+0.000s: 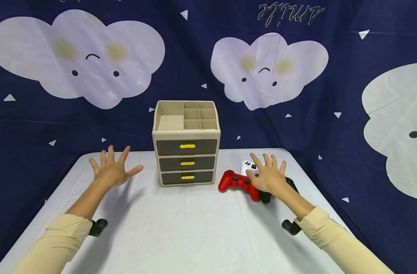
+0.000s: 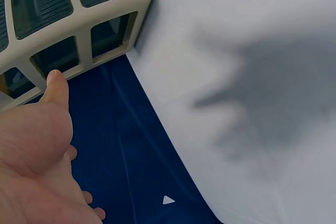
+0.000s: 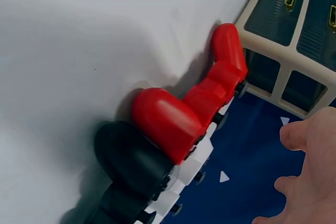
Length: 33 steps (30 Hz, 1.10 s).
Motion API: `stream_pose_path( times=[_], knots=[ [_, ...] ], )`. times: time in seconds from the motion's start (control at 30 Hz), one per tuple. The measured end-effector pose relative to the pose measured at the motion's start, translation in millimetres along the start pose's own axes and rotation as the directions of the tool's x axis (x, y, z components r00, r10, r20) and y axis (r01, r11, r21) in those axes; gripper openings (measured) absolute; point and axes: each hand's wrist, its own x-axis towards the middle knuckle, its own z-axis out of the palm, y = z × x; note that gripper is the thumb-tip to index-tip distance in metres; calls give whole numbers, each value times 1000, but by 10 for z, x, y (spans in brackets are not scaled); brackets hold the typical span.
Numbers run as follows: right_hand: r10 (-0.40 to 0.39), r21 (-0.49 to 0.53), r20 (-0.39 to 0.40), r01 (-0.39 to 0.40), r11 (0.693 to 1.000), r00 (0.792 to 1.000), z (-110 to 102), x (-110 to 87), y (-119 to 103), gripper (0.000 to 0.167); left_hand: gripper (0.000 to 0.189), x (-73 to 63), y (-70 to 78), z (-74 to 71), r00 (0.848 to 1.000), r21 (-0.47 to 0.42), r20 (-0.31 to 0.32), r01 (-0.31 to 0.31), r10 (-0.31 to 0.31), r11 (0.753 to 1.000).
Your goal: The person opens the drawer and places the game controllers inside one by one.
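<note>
My left hand (image 1: 110, 173) hovers with fingers spread to the left of a beige desktop drawer organizer (image 1: 187, 136), holding nothing. In the left wrist view its thumb (image 2: 56, 88) points toward the organizer's side. My right hand (image 1: 268, 177) is spread above a group of game controllers and grips none of them. A red game controller (image 1: 233, 179) lies nearest the organizer. Behind it is a white game controller (image 1: 246, 166), partly covered by the hand. A black game controller (image 3: 134, 158) sits beside the red one, mostly hidden under the hand in the head view.
The organizer has three dark drawers with gold handles (image 1: 187, 163), all closed, and a divided top tray (image 1: 170, 122). A white cloth covers the table (image 1: 181, 228). Behind it hangs a navy curtain (image 1: 187, 57) with cloud prints. Small black devices (image 1: 98, 227) are at both wrists.
</note>
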Motion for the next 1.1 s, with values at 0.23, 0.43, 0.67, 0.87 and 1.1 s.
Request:
stream_pose_path(
  times=[0.23,0.43,0.67,0.87,1.1],
  knots=[
    [-20,-20,-16,20,1000,1000,-58,38,-63,69,104,37,76,-99,1000,-14,-1,-21,21,1000],
    [-28,-15,-19,28,1000,999,-125,81,-142,71,100,56,181,-206,998,-47,-7,-56,56,997],
    [-59,51,-31,60,997,998,-173,125,-245,74,103,67,296,-391,993,-122,27,-112,116,986],
    [-78,141,-28,81,987,997,-185,130,-327,73,102,59,478,-550,981,-168,11,-190,194,967],
    [-93,255,-13,93,962,996,-237,140,-436,73,100,76,699,-703,965,-264,7,-250,261,931]
  ],
)
